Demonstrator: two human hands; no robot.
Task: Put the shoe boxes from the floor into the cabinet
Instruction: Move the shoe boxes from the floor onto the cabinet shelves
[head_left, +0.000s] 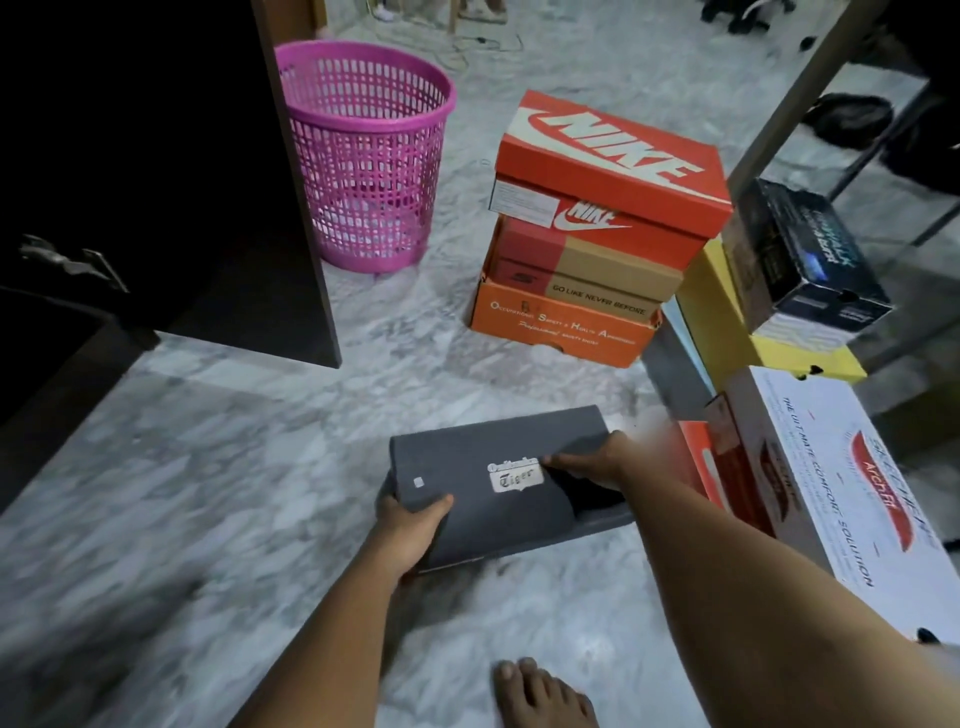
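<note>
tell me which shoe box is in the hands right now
The dark grey Tiger box, gripped by the left hand and right hand; the others sit stacked, untouched.

Pink basket (363, 156) on marble floor (208, 493), seemingly empty.

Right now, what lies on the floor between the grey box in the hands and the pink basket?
Nothing: in the head view only bare marble floor runs from the grey box to the pink basket.

Marble floor (208, 467): pink basket (363, 156), orange box (561, 327)
</note>
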